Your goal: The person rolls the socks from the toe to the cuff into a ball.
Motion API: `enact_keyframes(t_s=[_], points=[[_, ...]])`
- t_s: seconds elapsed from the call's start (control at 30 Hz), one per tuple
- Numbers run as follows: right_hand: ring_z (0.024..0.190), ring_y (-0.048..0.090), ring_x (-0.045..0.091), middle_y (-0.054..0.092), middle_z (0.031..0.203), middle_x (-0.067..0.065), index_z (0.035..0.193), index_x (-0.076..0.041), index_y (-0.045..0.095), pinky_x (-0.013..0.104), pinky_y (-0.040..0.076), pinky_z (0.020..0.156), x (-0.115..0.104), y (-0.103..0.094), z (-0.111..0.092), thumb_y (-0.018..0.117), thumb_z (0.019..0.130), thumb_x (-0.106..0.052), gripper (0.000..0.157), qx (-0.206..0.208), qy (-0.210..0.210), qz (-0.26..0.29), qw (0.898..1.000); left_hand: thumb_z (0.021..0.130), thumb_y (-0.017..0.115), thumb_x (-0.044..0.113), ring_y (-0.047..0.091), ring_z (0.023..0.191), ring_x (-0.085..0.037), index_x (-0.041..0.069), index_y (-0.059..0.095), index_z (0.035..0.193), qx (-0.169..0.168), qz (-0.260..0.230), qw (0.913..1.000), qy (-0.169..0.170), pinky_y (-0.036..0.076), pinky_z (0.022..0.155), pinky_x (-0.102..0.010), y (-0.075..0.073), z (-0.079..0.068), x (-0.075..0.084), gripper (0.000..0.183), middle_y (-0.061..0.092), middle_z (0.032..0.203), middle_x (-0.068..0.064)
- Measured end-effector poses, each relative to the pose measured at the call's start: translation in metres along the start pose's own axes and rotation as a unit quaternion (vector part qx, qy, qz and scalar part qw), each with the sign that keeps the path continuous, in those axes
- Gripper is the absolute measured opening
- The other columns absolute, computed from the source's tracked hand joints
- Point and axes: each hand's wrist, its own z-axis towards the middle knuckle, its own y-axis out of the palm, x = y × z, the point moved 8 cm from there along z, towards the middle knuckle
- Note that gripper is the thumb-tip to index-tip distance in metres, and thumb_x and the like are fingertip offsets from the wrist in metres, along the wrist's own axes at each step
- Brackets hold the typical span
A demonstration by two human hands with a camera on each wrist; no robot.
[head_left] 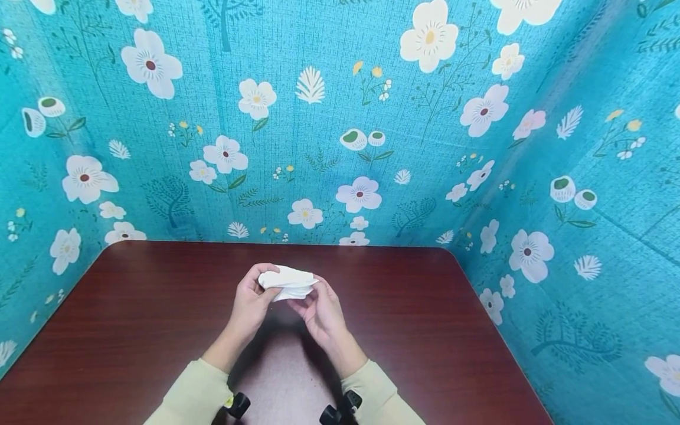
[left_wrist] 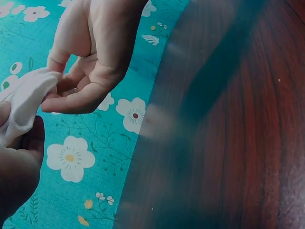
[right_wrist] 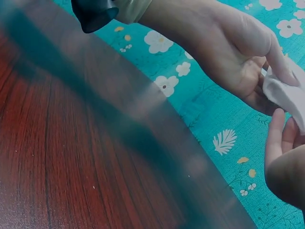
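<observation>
A small folded white cloth [head_left: 287,282] is held up between both hands above the table. My left hand [head_left: 252,298] grips its left end, thumb on the near side and fingers round the far side. At the right end, my right hand [head_left: 324,310] pinches the edge between thumb and fingers. In the left wrist view the cloth [left_wrist: 28,102] shows soft folded layers, with the right hand's fingertips [left_wrist: 50,102] at its end. The right wrist view catches only part of the cloth [right_wrist: 288,95], cut off by the frame's edge.
A dark red-brown wood-grain table [head_left: 159,307] with rounded far corners lies under the hands. Blue floral fabric [head_left: 319,130] hangs behind it and along both sides. Small black cameras, one of them a wrist camera [head_left: 241,406], sit at the light sleeves.
</observation>
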Motion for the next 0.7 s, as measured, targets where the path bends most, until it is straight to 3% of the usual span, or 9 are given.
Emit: enact_keyframes(t_s=[0.2, 0.33, 0.4, 0.5, 0.57, 0.7], points=[[0.091, 0.064, 0.015, 0.068, 0.103, 0.002, 0.106, -0.015, 0.06, 0.035, 0.052, 0.08, -0.002, 0.003, 0.0, 0.044, 0.102, -0.014, 0.016, -0.003, -0.012, -0.008, 1.0, 0.087, 0.058, -0.021, 0.058, 0.087, -0.013, -0.005, 0.057, 0.129, -0.014, 0.025, 0.9995, -0.011, 0.046, 0.059, -0.022, -0.003, 0.0, 0.0, 0.045, 0.064, 0.113, -0.005], [0.088, 0.064, 0.015, 0.066, 0.106, 0.004, 0.112, -0.012, 0.062, 0.031, 0.051, 0.076, -0.009, 0.004, 0.002, 0.048, 0.1, -0.004, 0.02, 0.001, -0.06, -0.032, 0.998, 0.086, 0.058, -0.022, 0.06, 0.092, -0.013, -0.006, 0.058, 0.127, 0.001, 0.03, 0.9995, -0.009, 0.05, 0.067, -0.022, -0.008, 0.001, 0.0, 0.044, 0.063, 0.118, -0.013], [0.085, 0.063, 0.015, 0.066, 0.103, 0.005, 0.112, -0.005, 0.063, 0.029, 0.051, 0.073, -0.017, 0.004, 0.002, 0.05, 0.097, 0.003, 0.021, 0.008, -0.108, -0.068, 0.992, 0.086, 0.057, -0.024, 0.06, 0.096, -0.013, -0.007, 0.058, 0.127, 0.004, 0.031, 0.9995, -0.009, 0.052, 0.072, -0.022, -0.009, 0.001, -0.001, 0.044, 0.061, 0.121, -0.017], [0.077, 0.062, 0.014, 0.066, 0.094, 0.006, 0.106, 0.008, 0.062, 0.028, 0.051, 0.069, -0.03, 0.005, -0.001, 0.053, 0.089, 0.01, 0.019, 0.032, -0.178, -0.136, 0.974, 0.086, 0.057, -0.023, 0.062, 0.097, -0.013, -0.006, 0.058, 0.126, 0.004, 0.041, 0.9991, -0.009, 0.053, 0.073, -0.023, -0.01, 0.001, -0.001, 0.044, 0.06, 0.123, -0.02], [0.074, 0.062, 0.014, 0.066, 0.09, 0.006, 0.103, 0.012, 0.061, 0.027, 0.051, 0.067, -0.035, 0.005, -0.003, 0.053, 0.088, 0.012, 0.017, 0.045, -0.195, -0.154, 0.967, 0.086, 0.058, -0.022, 0.061, 0.096, -0.013, -0.005, 0.059, 0.126, 0.004, 0.049, 0.9988, -0.002, 0.053, 0.071, -0.023, -0.01, 0.001, 0.0, 0.043, 0.06, 0.123, -0.021], [0.069, 0.056, 0.013, 0.064, 0.085, 0.005, 0.103, 0.004, 0.062, 0.024, 0.047, 0.062, -0.029, 0.006, -0.002, 0.051, 0.092, 0.008, 0.016, 0.047, -0.142, -0.09, 0.985, 0.086, 0.059, -0.022, 0.062, 0.093, -0.013, -0.005, 0.061, 0.123, 0.006, 0.051, 0.9985, 0.017, 0.053, 0.069, -0.023, -0.011, 0.001, 0.001, 0.041, 0.062, 0.119, -0.021]])
